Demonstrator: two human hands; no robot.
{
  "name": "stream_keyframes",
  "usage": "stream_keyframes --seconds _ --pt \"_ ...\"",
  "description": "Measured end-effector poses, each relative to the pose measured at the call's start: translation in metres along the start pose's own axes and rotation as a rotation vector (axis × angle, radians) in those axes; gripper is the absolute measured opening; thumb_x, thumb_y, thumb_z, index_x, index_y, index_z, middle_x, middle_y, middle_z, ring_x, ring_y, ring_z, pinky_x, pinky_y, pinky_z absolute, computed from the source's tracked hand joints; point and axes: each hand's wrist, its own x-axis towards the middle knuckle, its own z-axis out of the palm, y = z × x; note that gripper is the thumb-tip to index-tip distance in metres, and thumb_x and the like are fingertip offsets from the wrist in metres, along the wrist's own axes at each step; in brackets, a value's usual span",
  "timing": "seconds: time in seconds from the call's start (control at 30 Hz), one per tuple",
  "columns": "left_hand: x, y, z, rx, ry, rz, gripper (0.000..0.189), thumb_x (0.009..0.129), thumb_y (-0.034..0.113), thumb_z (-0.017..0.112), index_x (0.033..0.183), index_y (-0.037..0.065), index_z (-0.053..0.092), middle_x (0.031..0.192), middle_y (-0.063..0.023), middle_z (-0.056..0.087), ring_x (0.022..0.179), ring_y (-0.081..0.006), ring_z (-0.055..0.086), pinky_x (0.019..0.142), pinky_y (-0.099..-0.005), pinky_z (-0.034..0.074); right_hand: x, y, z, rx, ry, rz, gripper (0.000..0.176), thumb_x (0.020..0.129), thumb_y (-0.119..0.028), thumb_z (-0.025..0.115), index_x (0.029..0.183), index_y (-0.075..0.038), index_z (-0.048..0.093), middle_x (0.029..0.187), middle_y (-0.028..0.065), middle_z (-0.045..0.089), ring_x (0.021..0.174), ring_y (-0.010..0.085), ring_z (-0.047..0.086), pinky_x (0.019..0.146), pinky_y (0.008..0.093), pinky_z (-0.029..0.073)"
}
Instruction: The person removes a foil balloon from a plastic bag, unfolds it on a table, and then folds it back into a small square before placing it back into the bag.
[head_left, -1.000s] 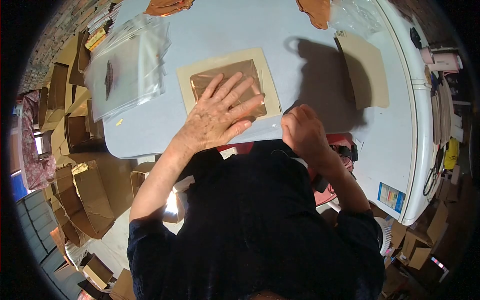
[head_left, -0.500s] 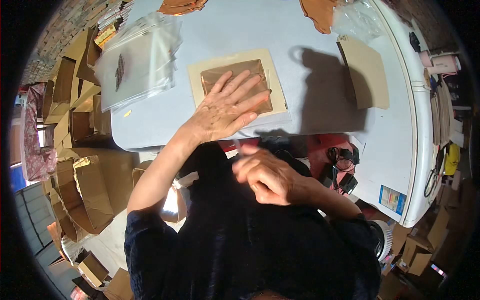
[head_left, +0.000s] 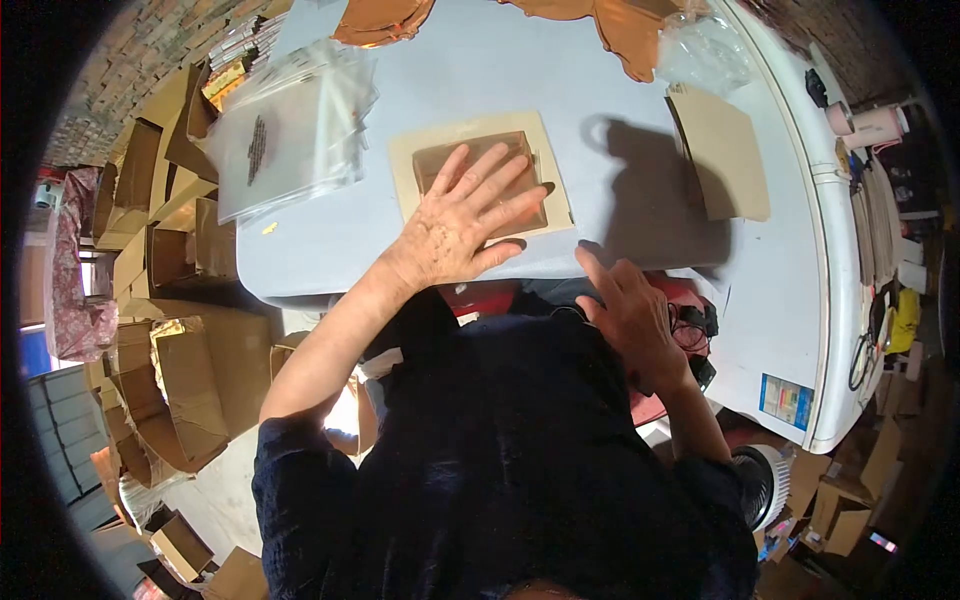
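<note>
My left hand (head_left: 462,215) lies over a brown, square, film-like piece (head_left: 430,158) with its fingers spread, covering much of it. Under that piece is a larger beige card (head_left: 402,165), its border showing around the sides. My right hand (head_left: 638,318) hovers at the table's front edge, to the right of the card. Its index finger and thumb are apart, with nothing visible between them; the other fingers are partly hidden.
A stack of clear plastic bags (head_left: 290,130) lies at the left of the table (head_left: 480,70). Beige card sheets (head_left: 725,155) sit at the right. Copper-brown sheets (head_left: 630,35) and crumpled clear plastic (head_left: 705,52) are at the back. Cardboard boxes (head_left: 190,390) crowd the left side.
My right hand has moved right and forward, from in front of my body to the table edge, and its fingers have opened. My left hand stays on the brown piece.
</note>
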Motion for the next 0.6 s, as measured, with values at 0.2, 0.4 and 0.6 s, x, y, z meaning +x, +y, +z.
stream_keyframes --seconds 0.2,0.4,0.6 --pt "0.002 0.008 -0.010 0.036 0.061 0.046 0.067 0.093 0.052 0.065 0.146 0.012 0.058 0.154 -0.0131 0.052 0.150 -0.0325 0.040 0.125 -0.0559 0.026 0.004 0.011 0.029 -0.129 0.092 -0.063 0.056 0.085 -0.015 0.081 0.138 -0.010 0.063 0.086 0.0064 0.052 0.075 0.0229 0.060 0.060 0.0370 0.053" --pt "-0.036 0.026 -0.024 -0.066 0.053 -0.010 0.065 0.093 0.055 0.068 0.141 0.011 0.062 0.146 -0.0112 0.058 0.146 -0.0315 0.046 0.123 -0.0531 0.032 0.007 0.016 0.038 -0.056 0.176 -0.123 0.035 0.084 -0.004 0.075 0.119 -0.005 0.071 0.084 0.0056 0.052 0.075 0.0224 0.061 0.060 0.0358 0.054" --pt "-0.086 0.034 -0.017 -0.003 0.073 -0.192 0.055 0.088 0.023 0.080 0.139 0.010 0.062 0.144 -0.0115 0.059 0.139 -0.0310 0.051 0.117 -0.0510 0.041 0.023 0.008 0.031 0.075 0.286 -0.206 0.029 0.080 0.000 0.076 0.108 -0.004 0.068 0.099 0.0080 0.062 0.085 0.0245 0.067 0.066 0.0353 0.057"
